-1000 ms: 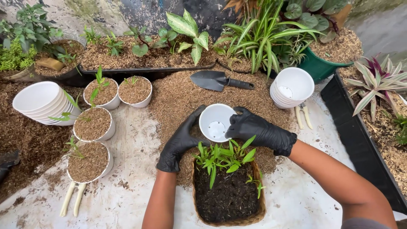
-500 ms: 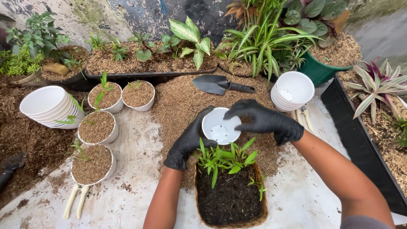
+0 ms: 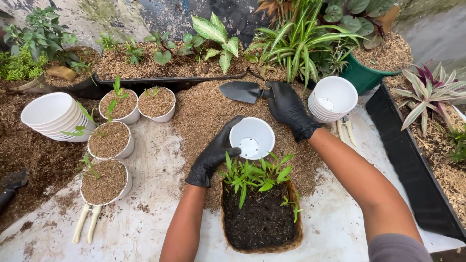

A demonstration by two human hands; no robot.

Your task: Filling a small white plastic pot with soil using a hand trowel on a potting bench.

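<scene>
Right hand (image 3: 287, 107) moved onto trowel (image 3: 245, 91), handle hidden, grip closed | left hand (image 3: 212, 154) clasps white pot (image 3: 251, 138)

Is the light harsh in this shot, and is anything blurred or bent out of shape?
Head view: soft, even daylight with only faint shadows, no glare on the empty white plastic pot held by the black-gloved left hand. The black-gloved right hand on the dark garden trowel looks sharp. The wide lens bows the edges: the black rectangular tray at right slants.

Three filled pots (image 3: 109, 140) sit left, beside stacked white pots (image 3: 51, 116); a woven basket (image 3: 259, 218) holds seedlings (image 3: 255, 174).
</scene>
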